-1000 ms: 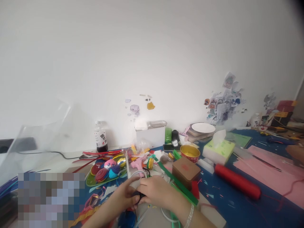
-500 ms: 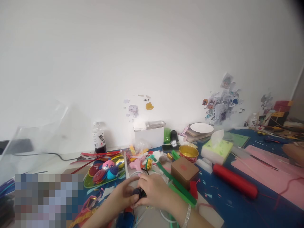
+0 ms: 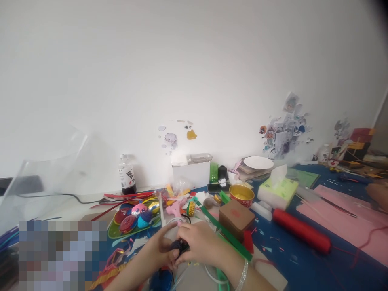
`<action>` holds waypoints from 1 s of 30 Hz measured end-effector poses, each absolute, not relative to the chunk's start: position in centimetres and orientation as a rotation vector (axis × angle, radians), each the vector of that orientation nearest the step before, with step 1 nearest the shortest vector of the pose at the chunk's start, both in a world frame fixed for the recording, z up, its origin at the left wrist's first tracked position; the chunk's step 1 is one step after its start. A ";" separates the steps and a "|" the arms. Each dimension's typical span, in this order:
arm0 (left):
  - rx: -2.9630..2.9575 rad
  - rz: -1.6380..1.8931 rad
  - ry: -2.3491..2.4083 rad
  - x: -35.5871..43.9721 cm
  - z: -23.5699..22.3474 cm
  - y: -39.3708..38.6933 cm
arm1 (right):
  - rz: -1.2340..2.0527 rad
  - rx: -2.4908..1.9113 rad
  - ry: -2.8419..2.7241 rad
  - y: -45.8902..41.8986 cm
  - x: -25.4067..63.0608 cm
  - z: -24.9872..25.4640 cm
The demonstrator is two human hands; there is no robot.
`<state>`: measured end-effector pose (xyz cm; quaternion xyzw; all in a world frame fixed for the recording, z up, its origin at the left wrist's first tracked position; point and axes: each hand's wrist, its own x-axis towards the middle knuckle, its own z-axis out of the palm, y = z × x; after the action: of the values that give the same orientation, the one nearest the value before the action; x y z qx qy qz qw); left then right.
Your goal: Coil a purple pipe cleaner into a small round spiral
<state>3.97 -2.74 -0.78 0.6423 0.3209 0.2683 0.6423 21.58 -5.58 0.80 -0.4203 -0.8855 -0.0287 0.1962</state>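
Observation:
Low in the middle of the head view, my left hand (image 3: pixel 161 247) and my right hand (image 3: pixel 197 242) come together around a small dark, rounded object (image 3: pixel 178 245). Fingers of both hands are closed on it and cover most of it, so its kind does not show. Just beyond the hands lies a pink glue gun (image 3: pixel 177 208), with a dark cord curving near my right fingers. Left of them, a green tray (image 3: pixel 113 233) carries several coloured yarn-like balls. A brown box (image 3: pixel 237 217) stands right of my right hand.
Green strips (image 3: pixel 226 232) lie beside the box. A gold and red bowl (image 3: pixel 241 195), a tissue pack (image 3: pixel 278 191) and a red roll of thread (image 3: pixel 301 230) are to the right. A dark-liquid bottle (image 3: pixel 127 176) and a white box (image 3: pixel 190 174) stand by the wall. Scraps litter the blue tabletop.
Both hands stay around the dark object, with slight finger movement. More of its dark top shows between the fingers. The whole view has shifted very slightly.

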 end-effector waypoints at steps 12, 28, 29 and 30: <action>1.361 0.642 0.774 4.1 0.4 -3.5 | 0.035 -1.070 -2.429 -5.2 21.6 0.1; 1.285 0.683 0.808 4.3 0.3 -3.9 | -0.137 -1.076 -2.495 -5.7 21.3 0.7; 1.267 0.674 0.817 4.3 0.3 -3.8 | -0.146 -1.108 -2.479 -5.7 21.3 0.7; 1.257 0.666 0.823 4.2 0.3 -3.8 | -0.149 -1.143 -2.458 -5.6 21.3 0.6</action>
<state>4.24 -3.76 0.27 0.5600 0.3666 0.2966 0.6812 21.29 -5.63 0.63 -0.4115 -0.8848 -0.0537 0.2120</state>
